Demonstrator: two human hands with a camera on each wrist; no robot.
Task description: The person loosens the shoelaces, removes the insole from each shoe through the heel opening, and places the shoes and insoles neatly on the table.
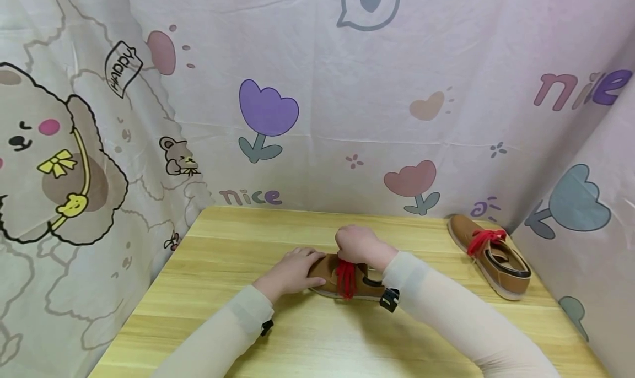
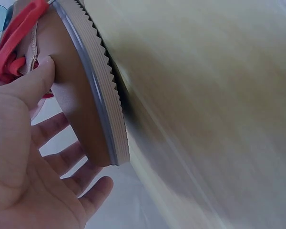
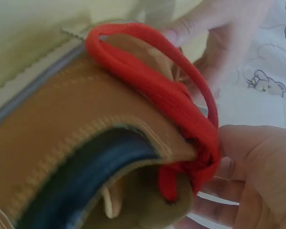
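A brown shoe with a pale ridged sole lies near the middle of the table, its toe to the left. Around the toe, my left hand holds it, thumb on the upper and fingers along the far side. My right hand is over the lacing and pinches the red shoelace near its knot. Red loops drape across the shoe's near side. In the right wrist view, the shoe's dark-lined opening faces the camera; some right fingertips are hidden behind the lace and shoe.
Another brown shoe with a red lace stands at the table's back right. Behind the wooden table hangs a printed curtain, which also runs along both sides.
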